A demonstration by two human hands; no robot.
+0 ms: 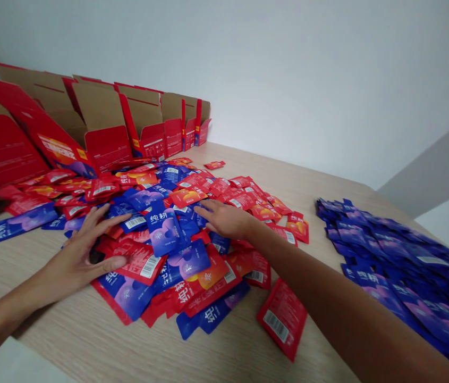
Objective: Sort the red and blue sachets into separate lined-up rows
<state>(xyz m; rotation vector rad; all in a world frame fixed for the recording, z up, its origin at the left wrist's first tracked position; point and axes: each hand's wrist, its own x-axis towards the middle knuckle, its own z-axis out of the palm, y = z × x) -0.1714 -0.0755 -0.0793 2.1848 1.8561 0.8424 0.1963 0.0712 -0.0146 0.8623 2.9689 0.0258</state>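
A spread heap of mixed red and blue sachets (176, 223) covers the middle of a light wooden table (224, 346). My left hand (84, 250) lies on the heap's left side, fingers spread over red sachets (140, 260) and holding nothing. My right hand (224, 218) rests flat on the heap's middle, fingers stretched toward a blue sachet (162, 229) with white characters. Neither hand grips a sachet.
A separate pile of only blue sachets (399, 266) lies at the right. A row of open red cardboard boxes (104, 127) stands along the back left, against a white wall. One red sachet (282, 319) lies apart near the front edge.
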